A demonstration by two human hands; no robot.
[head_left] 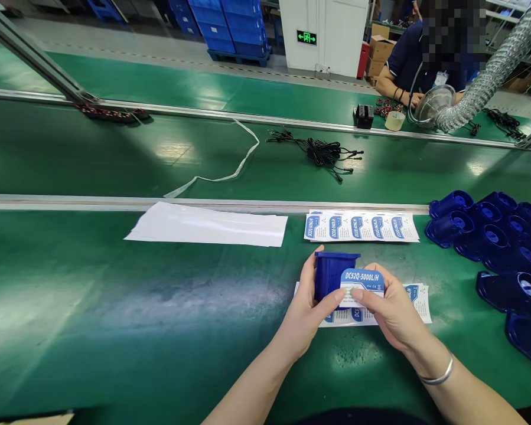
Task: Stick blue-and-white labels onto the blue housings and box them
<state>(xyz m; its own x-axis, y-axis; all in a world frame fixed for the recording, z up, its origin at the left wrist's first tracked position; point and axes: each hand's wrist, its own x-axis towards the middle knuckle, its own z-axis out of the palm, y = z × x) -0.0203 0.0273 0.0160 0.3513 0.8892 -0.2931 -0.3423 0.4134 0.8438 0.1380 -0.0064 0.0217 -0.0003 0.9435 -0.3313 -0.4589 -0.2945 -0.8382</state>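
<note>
My left hand (307,316) grips a dark blue plastic housing (329,273), its thumb lying across the front. A blue-and-white label (365,278) printed "DC52Q-5000L/H" is pinched by my right hand (393,307) and overlaps the housing's right side. Whether the label is stuck down there, I cannot tell. Both thumb tips nearly meet at the label's lower left. Beneath my hands lies a sheet of labels (420,301), partly covered by them. Just beyond sits a stack of label sheets (361,227).
White paper strips (207,224) lie left of the labels. Several blue housings (489,236) crowd the right side. Past the metal rail are black cables (322,152) and a pale strap (238,168). A co-worker (407,65) sits opposite, near a ventilation hose (491,77).
</note>
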